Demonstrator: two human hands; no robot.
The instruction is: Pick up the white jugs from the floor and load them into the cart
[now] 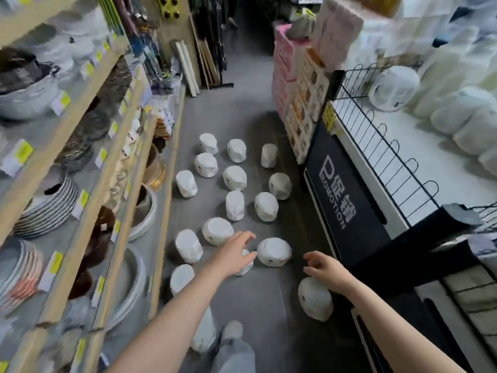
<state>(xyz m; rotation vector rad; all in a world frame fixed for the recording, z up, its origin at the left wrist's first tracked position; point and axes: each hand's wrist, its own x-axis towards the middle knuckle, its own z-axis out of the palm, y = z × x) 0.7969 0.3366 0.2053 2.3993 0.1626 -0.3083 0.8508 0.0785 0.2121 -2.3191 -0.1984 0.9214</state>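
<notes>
Both arms outstretched – left hand (236, 254), right hand (324, 269) grips loose, empty, above jugs (274, 251).

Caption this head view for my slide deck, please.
Both hands, left and right, reach toward white jugs on the aisle floor.

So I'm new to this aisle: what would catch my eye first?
White wrapped jugs lie scattered over the grey floor between the dish shelves and a black promotion stand. Both hands reach toward one jug, left hand and right hand open.
</notes>
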